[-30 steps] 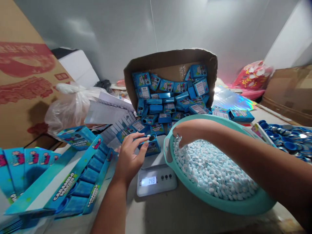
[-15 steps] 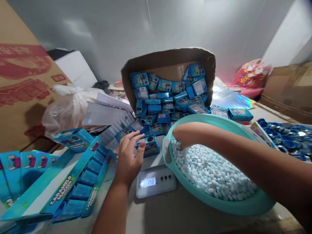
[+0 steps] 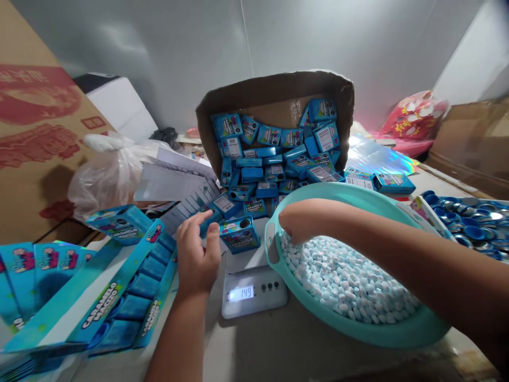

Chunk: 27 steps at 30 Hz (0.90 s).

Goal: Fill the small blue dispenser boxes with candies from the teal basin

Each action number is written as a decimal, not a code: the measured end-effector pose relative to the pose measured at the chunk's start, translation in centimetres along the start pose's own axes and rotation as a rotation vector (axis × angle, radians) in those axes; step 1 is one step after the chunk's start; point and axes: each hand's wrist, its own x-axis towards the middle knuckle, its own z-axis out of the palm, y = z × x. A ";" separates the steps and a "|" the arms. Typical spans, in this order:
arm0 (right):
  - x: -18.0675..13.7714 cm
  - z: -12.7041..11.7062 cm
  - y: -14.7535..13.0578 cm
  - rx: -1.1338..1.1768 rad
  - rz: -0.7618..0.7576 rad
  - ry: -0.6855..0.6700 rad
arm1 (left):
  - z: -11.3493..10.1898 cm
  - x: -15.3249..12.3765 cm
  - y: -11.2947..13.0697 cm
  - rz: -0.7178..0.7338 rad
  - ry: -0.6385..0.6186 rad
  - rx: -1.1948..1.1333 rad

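My left hand [image 3: 198,249] is open beside a blue candy box [image 3: 240,236], fingers apart and holding nothing. That box has a round hole in its top and stands on a white digital scale [image 3: 254,305], whose display reads 149. To the right is a turquoise basin [image 3: 358,334] of small white and pale blue candies [image 3: 342,281]. My right hand [image 3: 296,222] reaches down into the basin at its left side. Its fingertips are at the candies and partly hidden, so whether they grip any cannot be made out.
Behind the scale, a cardboard carton [image 3: 274,87] on its side spills many blue boxes. At left lies a display tray [image 3: 99,313] with blue boxes. A tray of blue lids [image 3: 473,223] is at right. A clear plastic bag [image 3: 107,175] stands at back left.
My left hand has drawn back slightly leftward from the box on the scale. The reading went from 148 to 149. My right hand stays in the basin, with its fingers shifted slightly.
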 end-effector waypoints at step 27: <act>-0.1 0.3 -0.7 0.015 0.030 -0.040 | -0.4 0.1 -0.1 -0.050 0.033 0.044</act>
